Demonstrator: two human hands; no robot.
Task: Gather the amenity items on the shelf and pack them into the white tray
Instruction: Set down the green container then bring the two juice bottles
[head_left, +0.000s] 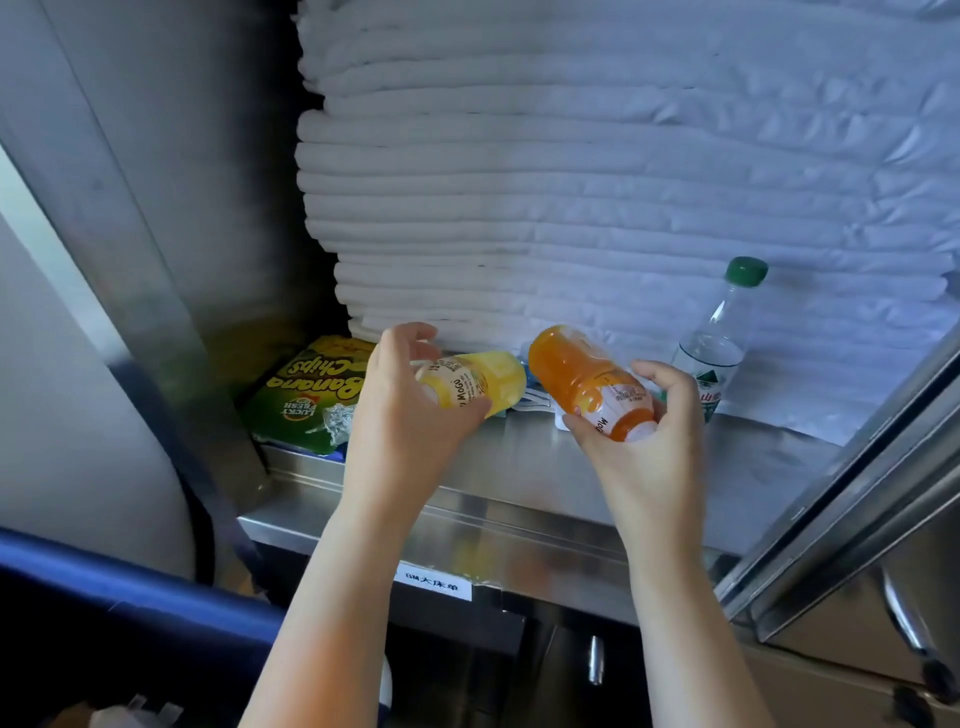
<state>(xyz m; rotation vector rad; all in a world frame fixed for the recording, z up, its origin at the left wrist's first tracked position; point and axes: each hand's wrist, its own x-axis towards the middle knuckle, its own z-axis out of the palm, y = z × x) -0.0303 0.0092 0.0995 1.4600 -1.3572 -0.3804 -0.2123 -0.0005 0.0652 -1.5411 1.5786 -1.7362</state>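
My left hand (410, 410) has its fingers and thumb curled around a yellow plastic juice bottle (478, 382). The bottle lies nearly level, its long axis running left to right, with the free end sticking out past my fingers to the right. My right hand (644, 431) grasps an orange plastic juice bottle (582, 374) by its lower end (a white cap seems to sit by my palm). This one is tilted, its rounded end pointing up and left towards the yellow one, close but not touching. Both are held just above the stainless steel shelf (519, 457). A green and yellow banana chips bag (311, 395) lies to the left, and a clear green-capped water bottle (717, 353) stands upright at the right, against stacked folded white linens (571, 182).
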